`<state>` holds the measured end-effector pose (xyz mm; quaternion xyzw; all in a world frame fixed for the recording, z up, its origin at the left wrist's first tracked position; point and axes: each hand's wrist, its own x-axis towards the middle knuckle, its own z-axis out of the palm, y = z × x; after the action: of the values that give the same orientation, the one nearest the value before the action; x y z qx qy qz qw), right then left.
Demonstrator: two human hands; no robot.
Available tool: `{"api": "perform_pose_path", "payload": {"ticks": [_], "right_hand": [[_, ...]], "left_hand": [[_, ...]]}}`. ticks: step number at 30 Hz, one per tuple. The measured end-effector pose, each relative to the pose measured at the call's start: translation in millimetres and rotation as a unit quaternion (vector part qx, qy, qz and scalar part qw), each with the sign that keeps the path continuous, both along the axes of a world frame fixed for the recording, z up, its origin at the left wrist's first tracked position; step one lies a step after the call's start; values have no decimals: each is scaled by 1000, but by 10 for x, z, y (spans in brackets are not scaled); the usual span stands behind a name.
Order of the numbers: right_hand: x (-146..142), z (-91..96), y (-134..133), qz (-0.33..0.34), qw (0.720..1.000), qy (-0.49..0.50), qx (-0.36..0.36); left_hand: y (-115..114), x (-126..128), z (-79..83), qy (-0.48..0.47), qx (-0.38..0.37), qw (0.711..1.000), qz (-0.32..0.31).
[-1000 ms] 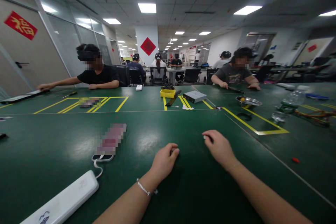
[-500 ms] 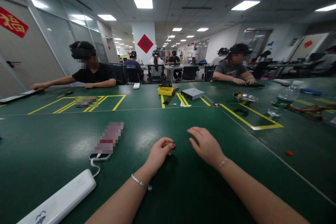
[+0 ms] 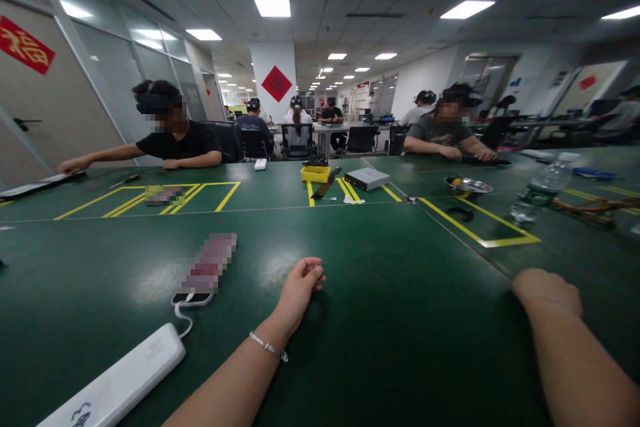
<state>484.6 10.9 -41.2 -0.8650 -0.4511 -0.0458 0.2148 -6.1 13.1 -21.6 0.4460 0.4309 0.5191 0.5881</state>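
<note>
My left hand (image 3: pixel 301 282) hovers over the middle of the green table (image 3: pixel 380 347), its thumb and fingers pinched together. Whatever lies between the fingertips is too small and hidden to make out. Far to the right, my right hand (image 3: pixel 547 290) reaches down at the table with its back toward me. Its fingers are bent out of sight, so I cannot see what they touch. The small red piece that lay at this spot is covered by the hand.
On the left lie a phone (image 3: pixel 207 267) and a white power strip (image 3: pixel 115 373), joined by a cable. Farther back are a yellow box (image 3: pixel 316 174), a grey metal case (image 3: pixel 367 179), a steel bowl (image 3: pixel 469 187) and a plastic bottle (image 3: pixel 540 190). Two people sit across the table.
My right hand has swung right, away from my left hand, onto the spot of the small red piece. My left hand has shifted slightly left, still pinched.
</note>
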Motion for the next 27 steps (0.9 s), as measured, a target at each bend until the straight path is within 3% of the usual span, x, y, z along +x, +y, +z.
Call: {"api": "perform_pose_path", "payload": {"ticks": [2, 3, 7, 11, 13, 17, 19, 21, 23, 27], "right_hand": [[-128, 98, -14, -102, 991, 41, -71], [-207, 162, -21, -117, 988, 49, -89], [-571, 388, 32, 5, 996, 51, -72], [-1182, 430, 209, 139, 982, 119, -51], [-1607, 407, 264, 225, 935, 270, -41], [-2480, 382, 236, 332, 729, 598, -28], [-2829, 381, 199, 340, 662, 668, -29], [-3087, 371, 178, 346, 615, 708, -36], [-3251, 349, 177, 358, 586, 726, -50], [-3343, 281, 195, 366, 570, 734, -39]], "left_hand": [[10, 2, -6, -11, -3, 1000, 12], [15, 4, -8, -16, -3, 1000, 16], [21, 18, -7, -4, 8, 1000, 20], [10, 22, 2, 25, 26, 999, 22], [6, 18, 6, 28, 33, 999, 15], [4, 18, 15, 33, 29, 999, -10], [5, 24, 17, 36, 24, 999, -15], [6, 31, 15, 38, 26, 999, -16], [6, 37, 12, 37, 32, 999, -18], [-4, 42, 11, 37, 39, 998, -21]]}}
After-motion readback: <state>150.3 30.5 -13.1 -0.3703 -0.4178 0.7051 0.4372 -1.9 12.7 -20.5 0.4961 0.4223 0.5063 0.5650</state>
